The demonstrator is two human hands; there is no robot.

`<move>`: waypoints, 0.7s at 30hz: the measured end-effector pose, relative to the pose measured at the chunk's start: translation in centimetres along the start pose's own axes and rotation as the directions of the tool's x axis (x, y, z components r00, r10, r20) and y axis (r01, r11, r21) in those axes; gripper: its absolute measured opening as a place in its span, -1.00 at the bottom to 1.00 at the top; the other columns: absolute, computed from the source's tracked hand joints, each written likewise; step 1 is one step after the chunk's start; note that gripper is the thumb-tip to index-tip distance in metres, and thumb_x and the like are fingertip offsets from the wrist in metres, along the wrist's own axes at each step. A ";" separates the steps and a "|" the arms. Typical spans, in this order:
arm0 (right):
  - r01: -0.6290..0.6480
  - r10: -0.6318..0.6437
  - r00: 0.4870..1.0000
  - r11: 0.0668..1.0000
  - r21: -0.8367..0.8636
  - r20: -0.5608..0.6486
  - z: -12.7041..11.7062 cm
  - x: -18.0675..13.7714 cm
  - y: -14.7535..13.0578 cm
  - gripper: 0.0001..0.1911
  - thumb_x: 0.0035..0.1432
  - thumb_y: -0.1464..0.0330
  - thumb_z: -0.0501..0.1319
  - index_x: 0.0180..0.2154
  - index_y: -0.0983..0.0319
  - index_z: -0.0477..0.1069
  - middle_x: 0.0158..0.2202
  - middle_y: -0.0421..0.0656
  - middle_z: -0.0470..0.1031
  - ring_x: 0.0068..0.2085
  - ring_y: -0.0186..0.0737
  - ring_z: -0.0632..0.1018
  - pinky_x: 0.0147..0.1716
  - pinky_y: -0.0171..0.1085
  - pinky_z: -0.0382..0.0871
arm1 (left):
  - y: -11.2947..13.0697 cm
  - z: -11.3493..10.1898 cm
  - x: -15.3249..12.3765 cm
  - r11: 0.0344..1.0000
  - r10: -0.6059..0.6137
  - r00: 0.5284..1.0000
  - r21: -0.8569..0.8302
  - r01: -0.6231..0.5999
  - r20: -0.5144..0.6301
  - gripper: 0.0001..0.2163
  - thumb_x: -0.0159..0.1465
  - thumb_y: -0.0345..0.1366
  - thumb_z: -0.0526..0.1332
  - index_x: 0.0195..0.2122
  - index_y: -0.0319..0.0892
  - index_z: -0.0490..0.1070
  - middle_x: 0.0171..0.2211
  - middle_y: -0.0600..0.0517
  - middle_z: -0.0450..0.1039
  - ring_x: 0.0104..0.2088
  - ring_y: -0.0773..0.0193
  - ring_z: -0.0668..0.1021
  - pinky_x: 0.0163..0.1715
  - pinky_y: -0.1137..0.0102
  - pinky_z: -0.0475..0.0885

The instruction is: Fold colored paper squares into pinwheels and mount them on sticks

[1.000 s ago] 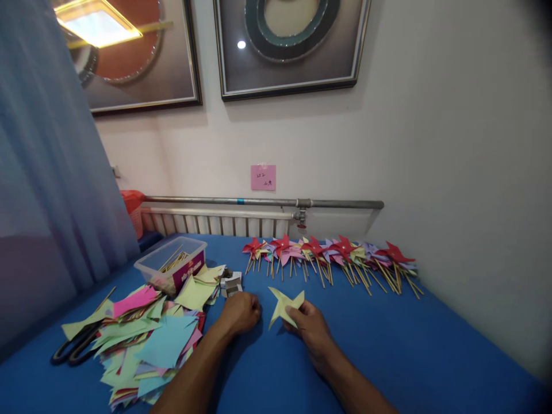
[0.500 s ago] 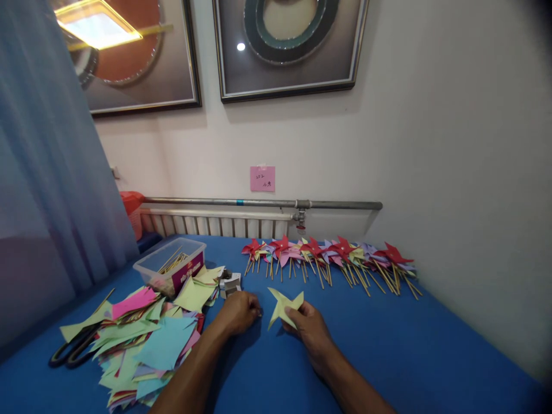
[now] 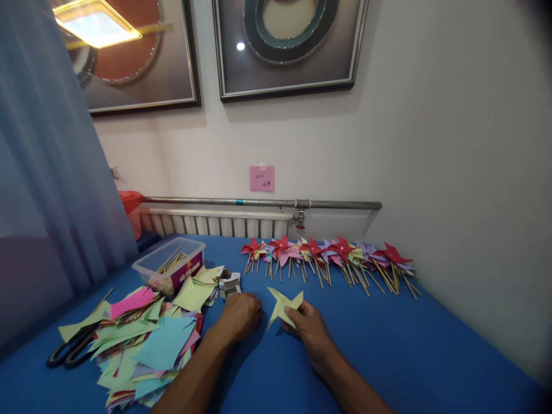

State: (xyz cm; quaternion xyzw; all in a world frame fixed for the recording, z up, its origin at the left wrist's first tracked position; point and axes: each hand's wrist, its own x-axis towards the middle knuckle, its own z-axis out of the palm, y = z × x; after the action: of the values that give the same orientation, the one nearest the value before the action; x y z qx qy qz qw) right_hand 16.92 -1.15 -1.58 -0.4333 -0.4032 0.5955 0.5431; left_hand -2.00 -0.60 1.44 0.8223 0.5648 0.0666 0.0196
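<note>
From the right hand, a pinwheel points two tips leftward.

Bare left forearm and right forearm slant inward from below, left hand knuckles-up, its fingers curled under and tips hidden, right hand angled toward it, thumb extended in a pinch, the two near but apart

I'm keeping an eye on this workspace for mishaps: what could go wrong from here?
The right hand pinches the pale yellow paper pinwheel by one side, so a tighter grip might crease it. The left forearm appears close to the loose paper pile; a sideways sweep could scatter sheets. The left hand is near the small box and might nudge it.
</note>
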 end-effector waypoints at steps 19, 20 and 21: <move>0.058 -0.058 0.997 0.998 0.001 -0.057 -0.4 0.9 0.7 -0.71 -0.17 0.23 0.46 -0.40 0.25 0.53 -0.55 -0.23 0.51 -0.53 -0.28 0.45 -0.48 -0.30 0.35 | 0.4 1.2 1.2 0.509 -0.248 0.968 -0.856 0.088 -0.049 -0.89 0.19 -0.31 0.20 -0.44 -0.16 0.48 -0.56 0.10 0.40 -0.55 0.33 0.38 -0.52 0.46 0.19; 0.066 -0.067 0.996 0.998 -0.006 -0.057 -0.4 0.8 0.7 -0.72 -0.14 0.23 0.45 -0.39 0.24 0.52 -0.54 -0.23 0.51 -0.52 -0.28 0.46 -0.47 -0.30 0.35 | 0.8 1.1 1.1 0.460 -0.232 0.970 -0.887 0.044 -0.072 -0.90 0.18 -0.31 0.22 -0.44 -0.16 0.48 -0.55 0.10 0.39 -0.54 0.34 0.37 -0.51 0.46 0.21; 0.073 -0.074 0.996 0.997 -0.015 -0.053 -0.5 0.8 0.6 -0.73 -0.12 0.23 0.44 -0.38 0.23 0.52 -0.52 -0.23 0.53 -0.51 -0.26 0.48 -0.46 -0.30 0.35 | 1.2 1.1 1.1 0.439 -0.211 0.971 -0.898 -0.013 -0.117 -0.91 0.16 -0.31 0.23 -0.45 -0.16 0.49 -0.52 0.09 0.40 -0.51 0.34 0.39 -0.48 0.46 0.26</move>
State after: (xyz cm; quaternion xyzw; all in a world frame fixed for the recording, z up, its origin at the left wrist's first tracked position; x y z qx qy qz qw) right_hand 17.14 -0.43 -2.37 -0.4374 -0.4081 0.5608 0.5725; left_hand -0.34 0.04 0.60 0.6415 0.4909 0.4393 0.3931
